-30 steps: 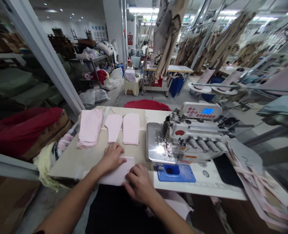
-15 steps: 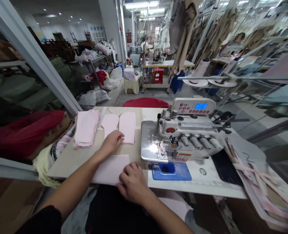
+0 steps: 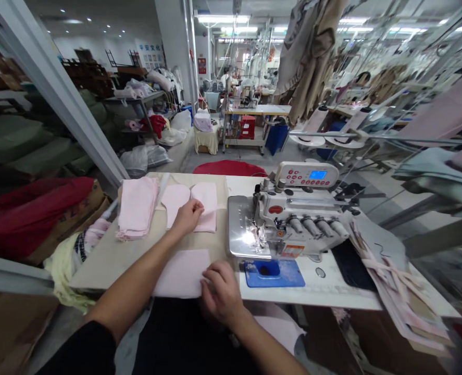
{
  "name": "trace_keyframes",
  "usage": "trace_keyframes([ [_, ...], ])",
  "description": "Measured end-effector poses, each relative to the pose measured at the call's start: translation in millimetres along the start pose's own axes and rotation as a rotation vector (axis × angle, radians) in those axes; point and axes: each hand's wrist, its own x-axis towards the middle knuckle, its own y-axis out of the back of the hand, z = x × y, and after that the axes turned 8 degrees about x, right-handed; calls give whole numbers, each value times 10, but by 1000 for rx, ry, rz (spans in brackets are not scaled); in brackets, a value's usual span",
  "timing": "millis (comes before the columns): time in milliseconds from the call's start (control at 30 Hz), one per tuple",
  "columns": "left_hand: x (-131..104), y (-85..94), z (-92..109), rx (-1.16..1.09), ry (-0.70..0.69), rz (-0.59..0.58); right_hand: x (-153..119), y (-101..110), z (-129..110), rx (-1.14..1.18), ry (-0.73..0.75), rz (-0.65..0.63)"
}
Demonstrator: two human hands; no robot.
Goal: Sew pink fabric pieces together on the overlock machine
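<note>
The left grip is at two shaped pink pieces and the right grip at a pink cloth's edge, left of a sewing machine on the surface.

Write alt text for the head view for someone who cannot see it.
A person's left hand is over two pink pieces on a table; the right hand is at the right edge of a nearer pink panel. A pink stack lies to the left, a sewing machine to the right.
</note>
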Motion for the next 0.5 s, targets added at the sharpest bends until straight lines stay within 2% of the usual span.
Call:
trace_keyframes([
  [100,-539,274,59,-184,-135,-134,-107,-44,-28,-46,34,305],
  [133,-756,392,26,-362,-254,-284,-123,-43,-65,-87,16,343],
  [167,-968,515,-41,-513,-361,-432,-123,-31,-113,-118,-2,318],
  [200,-1162,633,-139,-609,-467,-571,-104,-9,-168,-117,-12,227],
  [233,-1329,739,-262,-682,-559,-683,-65,22,-223,-71,-12,69],
  [267,-1464,823,-402,-771,-604,-723,-8,57,-271,17,-3,-137],
  [300,-1566,879,-546,-834,-561,-673,64,92,-304,129,9,-355],
  [333,-1635,905,-687,-859,-451,-570,145,123,-319,238,7,-547],
  [367,-1677,902,-815,-838,-286,-434,229,144,-313,316,-28,-673],
  [400,-1698,873,-929,-763,-97,-296,310,155,-288,339,-105,-716],
  [433,-1705,826,-1027,-645,81,-186,382,153,-248,297,-215,-680],
  [500,-1699,708,-1186,-358,326,-75,485,121,-149,93,-446,-492],
])
